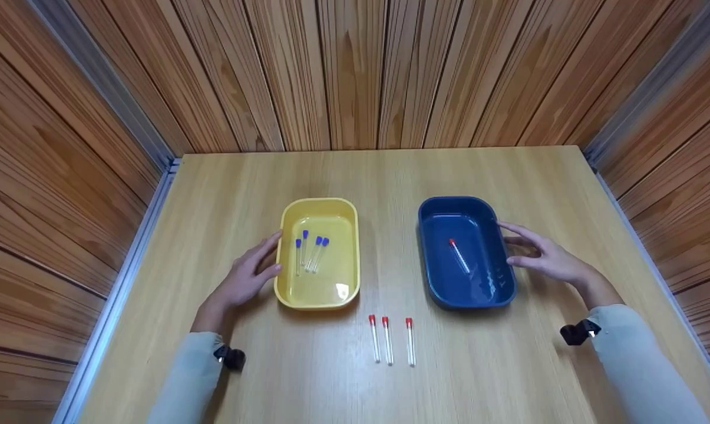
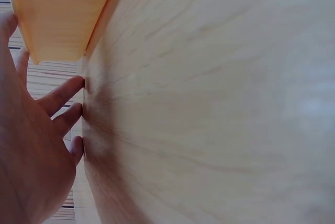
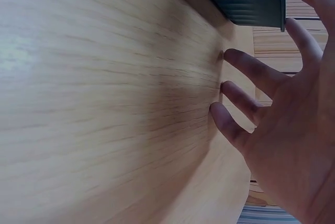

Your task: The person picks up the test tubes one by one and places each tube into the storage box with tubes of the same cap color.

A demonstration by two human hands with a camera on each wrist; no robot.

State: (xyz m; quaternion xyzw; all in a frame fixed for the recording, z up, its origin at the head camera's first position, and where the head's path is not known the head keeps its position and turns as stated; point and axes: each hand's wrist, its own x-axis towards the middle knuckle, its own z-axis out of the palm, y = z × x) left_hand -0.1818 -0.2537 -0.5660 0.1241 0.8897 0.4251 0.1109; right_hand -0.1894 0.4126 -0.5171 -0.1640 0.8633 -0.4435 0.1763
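Wood-grain panels [image 1: 355,76] enclose a pale wooden tabletop [image 1: 307,371]. The left hand [image 1: 248,275], fingers spread, touches the outer side of a yellow tray [image 1: 322,294] containing four blue-capped tubes [image 1: 314,254]. The right hand [image 1: 546,254], likewise spread, touches the outer side of a blue tray [image 1: 461,292] containing one red-capped tube [image 1: 460,257]. Three red-capped tubes [image 1: 387,343] lie between the hands, nearer the viewer than both trays.

Pretty sure it's a boxed-in workstation

Flat pale wood-grain tabletop [image 1: 478,377] under the fingers [image 1: 268,272], brown wood-plank walls [image 1: 355,70] and straight grey metal rails [image 1: 118,294] out past them. Slim clear red-capped tubes [image 1: 387,343] closer in than the fingers feel kinda lab-ish.
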